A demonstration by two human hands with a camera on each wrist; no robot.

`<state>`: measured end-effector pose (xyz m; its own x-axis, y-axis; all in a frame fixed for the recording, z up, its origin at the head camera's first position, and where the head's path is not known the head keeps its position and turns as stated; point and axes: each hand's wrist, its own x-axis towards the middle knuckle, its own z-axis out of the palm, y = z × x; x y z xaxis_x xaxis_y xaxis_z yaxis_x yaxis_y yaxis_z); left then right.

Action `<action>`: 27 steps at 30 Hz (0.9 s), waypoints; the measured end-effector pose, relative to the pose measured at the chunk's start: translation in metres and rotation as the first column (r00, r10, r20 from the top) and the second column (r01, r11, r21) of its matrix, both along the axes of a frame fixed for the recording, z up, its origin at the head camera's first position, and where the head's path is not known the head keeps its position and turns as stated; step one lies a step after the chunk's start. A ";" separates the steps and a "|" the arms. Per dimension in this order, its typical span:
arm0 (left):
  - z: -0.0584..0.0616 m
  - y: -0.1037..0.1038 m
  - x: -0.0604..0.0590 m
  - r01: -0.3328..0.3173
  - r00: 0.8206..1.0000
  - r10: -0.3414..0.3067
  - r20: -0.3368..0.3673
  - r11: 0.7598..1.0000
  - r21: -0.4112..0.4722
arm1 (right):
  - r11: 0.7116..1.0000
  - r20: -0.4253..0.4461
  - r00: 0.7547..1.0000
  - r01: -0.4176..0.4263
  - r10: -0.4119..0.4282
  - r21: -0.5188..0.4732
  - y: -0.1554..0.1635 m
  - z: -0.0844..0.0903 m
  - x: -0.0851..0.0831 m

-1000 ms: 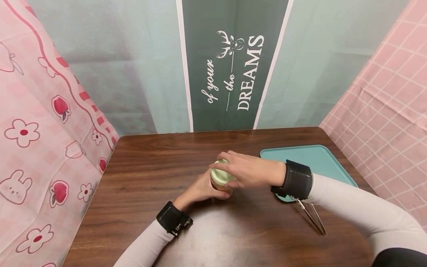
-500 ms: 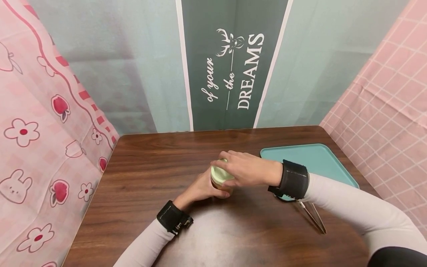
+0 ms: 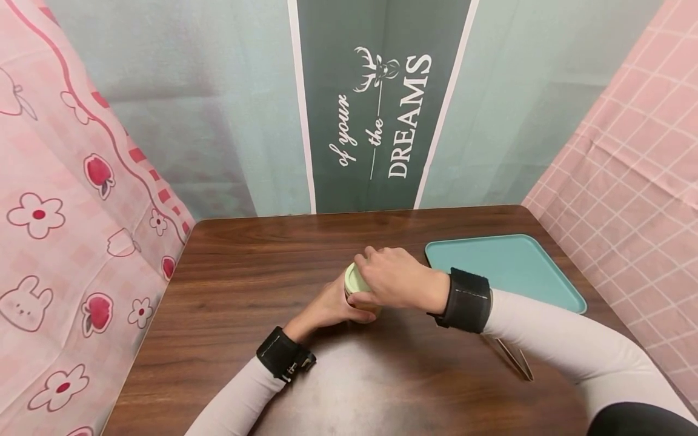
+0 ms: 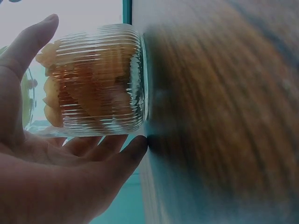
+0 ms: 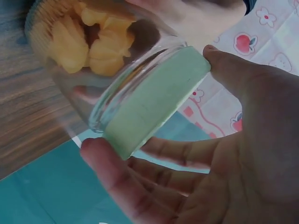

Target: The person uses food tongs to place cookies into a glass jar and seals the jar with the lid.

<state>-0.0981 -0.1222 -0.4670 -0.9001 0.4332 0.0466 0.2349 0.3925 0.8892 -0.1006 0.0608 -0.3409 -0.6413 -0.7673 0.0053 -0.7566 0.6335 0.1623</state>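
Note:
A ribbed clear glass jar [image 4: 100,79] stands on the table, with scalloped yellow-orange pieces [image 5: 110,53] inside. My left hand [image 3: 329,306] grips the jar around its side, thumb on one side and fingers on the other. On top sits a pale green lid [image 5: 154,100], which my right hand [image 3: 399,280] grips by its edge. The right wrist view shows thumb and fingertips spread around the lid's rim. Glass threads show in a thin band below the lid. In the head view my right hand hides most of the lid.
A turquoise tray [image 3: 501,260] lies at the back right of the wooden table [image 3: 245,260]. Metal tongs [image 3: 515,360] lie in front of the tray, partly hidden by my right forearm. Fabric hangs along the back and both sides.
My right hand has twisted on the lid, its wrist swinging left and slightly toward me, covering more of the lid. My left hand and the jar have stayed in place.

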 end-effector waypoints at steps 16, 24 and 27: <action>0.001 0.000 0.000 0.018 1.000 -0.019 -0.015 0.998 -0.061 | 0.973 0.314 0.922 -0.229 0.225 -0.025 0.014 0.021 -0.019; 0.001 0.001 0.002 0.010 1.000 -0.010 -0.004 0.999 -0.049 | 0.937 0.329 0.887 -0.350 0.324 0.020 0.016 0.025 -0.022; 0.000 0.001 0.002 0.003 1.000 -0.004 -0.010 0.999 -0.047 | 0.930 0.324 0.881 -0.368 0.344 0.015 0.016 0.025 -0.023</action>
<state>-0.0963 -0.1209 -0.4669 -0.8981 0.4385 0.0348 0.2450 0.4330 0.8675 -0.1239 0.0772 -0.3157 -0.2843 -0.9345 -0.2143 -0.9480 0.3074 -0.0826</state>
